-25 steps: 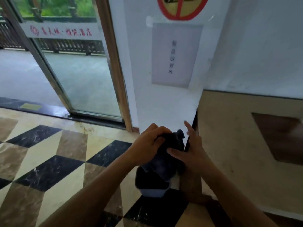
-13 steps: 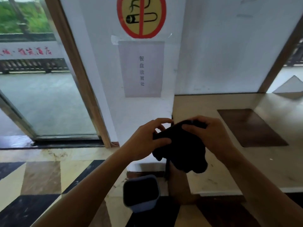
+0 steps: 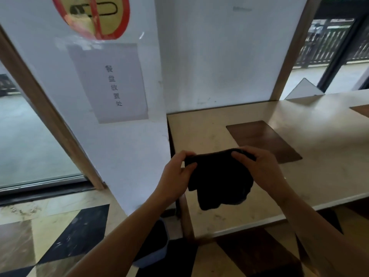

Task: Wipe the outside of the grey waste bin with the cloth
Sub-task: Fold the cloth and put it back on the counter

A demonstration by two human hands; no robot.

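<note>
The left hand [image 3: 175, 176] and right hand [image 3: 259, 168] each pinch a top corner of the dark, limp cloth [image 3: 217, 178] with clenched fingers, stretching it above the beige stone counter [image 3: 299, 186]. The grey plastic waste bin [image 3: 157, 250] stands on the checkered floor [image 3: 60, 236] below, partly hidden by the left forearm.

grey waste bin [image 3: 157, 254] low beside counter [image 3: 319, 186], left forearm [image 3: 123, 234] across it
</note>
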